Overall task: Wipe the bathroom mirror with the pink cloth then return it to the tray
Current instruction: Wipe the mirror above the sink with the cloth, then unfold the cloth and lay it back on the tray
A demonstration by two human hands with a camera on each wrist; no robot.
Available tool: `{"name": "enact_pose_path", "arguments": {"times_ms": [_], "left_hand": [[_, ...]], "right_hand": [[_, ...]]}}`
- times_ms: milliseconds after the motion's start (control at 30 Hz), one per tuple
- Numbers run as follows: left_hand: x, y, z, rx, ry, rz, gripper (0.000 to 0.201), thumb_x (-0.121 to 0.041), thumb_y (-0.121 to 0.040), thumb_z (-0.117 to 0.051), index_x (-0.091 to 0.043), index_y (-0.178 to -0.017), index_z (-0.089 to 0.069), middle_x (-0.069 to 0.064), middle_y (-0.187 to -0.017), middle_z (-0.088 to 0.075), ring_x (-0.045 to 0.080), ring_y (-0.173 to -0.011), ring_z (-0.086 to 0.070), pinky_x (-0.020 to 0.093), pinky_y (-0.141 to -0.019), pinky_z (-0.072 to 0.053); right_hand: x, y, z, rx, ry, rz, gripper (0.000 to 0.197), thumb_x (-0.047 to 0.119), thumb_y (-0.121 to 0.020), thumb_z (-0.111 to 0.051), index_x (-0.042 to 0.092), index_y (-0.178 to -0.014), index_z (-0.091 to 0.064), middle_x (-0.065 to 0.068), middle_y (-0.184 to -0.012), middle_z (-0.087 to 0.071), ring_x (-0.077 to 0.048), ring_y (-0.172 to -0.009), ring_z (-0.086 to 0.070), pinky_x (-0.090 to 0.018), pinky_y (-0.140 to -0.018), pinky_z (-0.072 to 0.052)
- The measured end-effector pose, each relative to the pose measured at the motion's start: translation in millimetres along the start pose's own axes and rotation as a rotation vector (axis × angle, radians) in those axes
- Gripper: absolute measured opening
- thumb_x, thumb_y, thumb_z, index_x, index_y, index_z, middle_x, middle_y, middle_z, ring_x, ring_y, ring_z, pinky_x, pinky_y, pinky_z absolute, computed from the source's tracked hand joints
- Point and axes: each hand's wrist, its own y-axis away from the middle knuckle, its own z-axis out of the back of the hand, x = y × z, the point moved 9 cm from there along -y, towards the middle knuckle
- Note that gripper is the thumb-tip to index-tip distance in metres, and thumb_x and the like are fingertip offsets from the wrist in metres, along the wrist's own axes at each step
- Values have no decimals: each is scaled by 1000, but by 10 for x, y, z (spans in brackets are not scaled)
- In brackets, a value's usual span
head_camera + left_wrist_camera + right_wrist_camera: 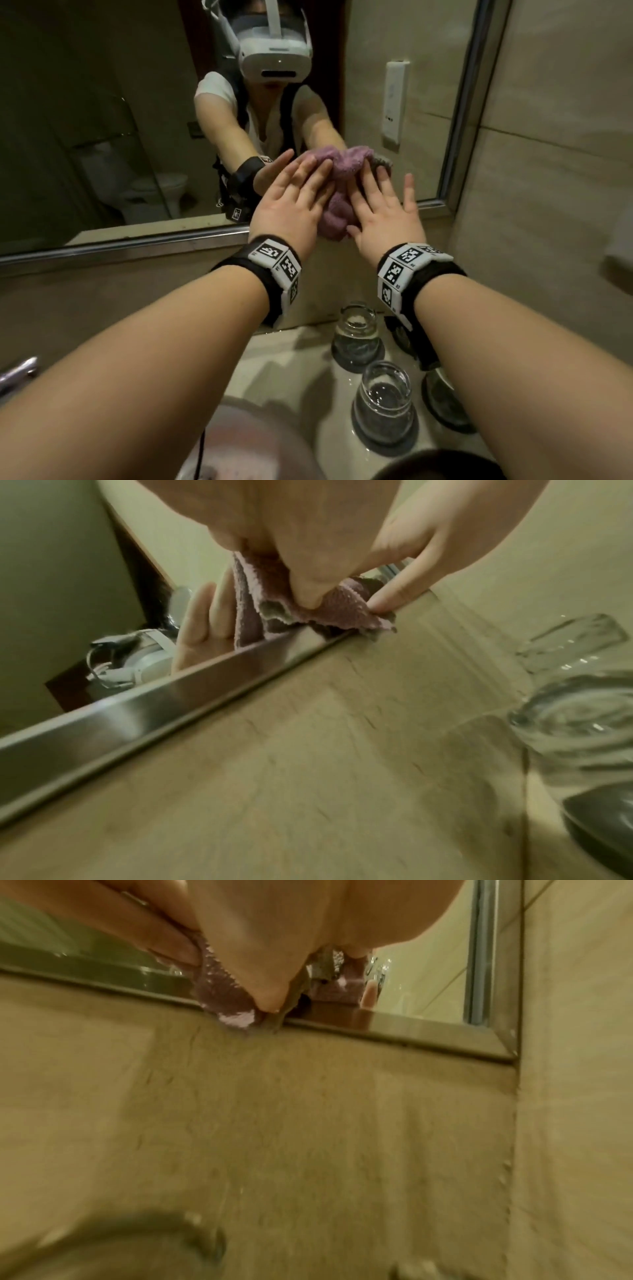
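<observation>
The pink cloth (337, 210) is bunched against the bathroom mirror (85, 120), low near its right corner, just above the metal frame (154, 241). My left hand (291, 198) and right hand (383, 209) both lie on it with straight, spread fingers, pressing it to the glass. In the left wrist view the cloth (342, 610) hangs down onto the frame edge under my left thumb (308, 593). The right wrist view shows the cloth (222, 996) under my right palm, again at the frame. I cannot make out a tray for certain.
Three upturned glasses (358, 332) (383, 401) (442, 397) stand on dark round bases on the wet counter below my right forearm. A chrome tap (17, 373) is at the far left and the basin (257, 445) at the bottom. A tiled side wall (548, 171) adjoins the mirror's right edge.
</observation>
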Motion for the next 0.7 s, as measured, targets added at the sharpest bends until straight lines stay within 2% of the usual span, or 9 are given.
{"name": "enact_pose_path", "arguments": {"times_ms": [100, 267, 433, 500, 567, 600, 633, 667, 700], "left_hand": [[-157, 91, -144, 65, 24, -17, 59, -36, -101, -15, -14, -151, 5, 6, -158, 18, 26, -145, 17, 40, -115, 16], [-191, 112, -70, 101, 64, -31, 60, -39, -100, -19, -16, -152, 0, 5, -159, 11, 25, -147, 10, 39, -117, 13], [-140, 162, 81, 232, 254, -47, 53, -33, -98, -32, -19, -149, -21, 4, -160, -1, 23, -148, 0, 39, -118, 7], [-122, 184, 208, 250, 348, -42, 51, -27, -96, -38, -17, -146, -28, 4, -159, -11, 21, -147, -8, 39, -118, 1], [-60, 239, 393, 210, 428, -31, 43, -19, -94, -40, -16, -138, -39, 7, -150, -33, 22, -141, -25, 38, -117, -8], [-47, 261, 424, 206, 480, -10, 37, -15, -94, -40, -16, -130, -45, 9, -141, -43, 24, -136, -33, 38, -116, -13], [-19, 306, 486, 207, 534, 17, 30, -13, -93, -38, -16, -121, -48, 10, -132, -51, 27, -130, -40, 39, -114, -19], [20, 373, 576, 202, 567, 34, 25, -12, -94, -36, -16, -115, -49, 11, -126, -56, 30, -125, -46, 39, -111, -27], [52, 448, 682, 192, 582, 39, 22, -13, -96, -35, -15, -113, -49, 12, -122, -58, 31, -119, -51, 37, -103, -35]], "right_hand": [[6, 140, -200, 57, -4, 3, 73, 48, -96, -35, 24, -151, 8, 1, -158, 18, -20, -147, 10, -51, -112, 15], [24, 179, -155, 95, -10, -4, 80, 47, -93, -43, 25, -150, 9, 2, -158, 18, -19, -147, 5, -51, -113, 14], [49, 291, -32, 203, 3, 17, 85, 54, -88, -44, 23, -151, 4, 0, -159, 13, -20, -147, 1, -55, -111, 15], [59, 366, 27, 273, -32, 11, 88, 54, -86, -47, 23, -151, 4, -1, -159, 12, -21, -147, 2, -56, -111, 15], [99, 456, 201, 294, -148, 3, 83, 51, -86, -48, 24, -151, -4, 1, -160, 2, -17, -147, -1, -55, -113, 11], [114, 480, 240, 291, -244, 3, 74, 49, -87, -47, 26, -150, -15, 3, -159, -10, -15, -147, -6, -55, -115, 6], [101, 522, 338, 274, -363, -14, 64, 49, -87, -45, 28, -145, -30, 2, -155, -26, -16, -145, -17, -54, -117, -4], [88, 581, 499, 240, -492, -39, 55, 52, -84, -45, 28, -134, -46, -1, -144, -43, -19, -138, -33, -50, -115, -20], [51, 648, 671, 194, -592, -77, 47, 53, -82, -47, 27, -119, -57, -6, -130, -54, -24, -125, -48, -42, -105, -35]]}}
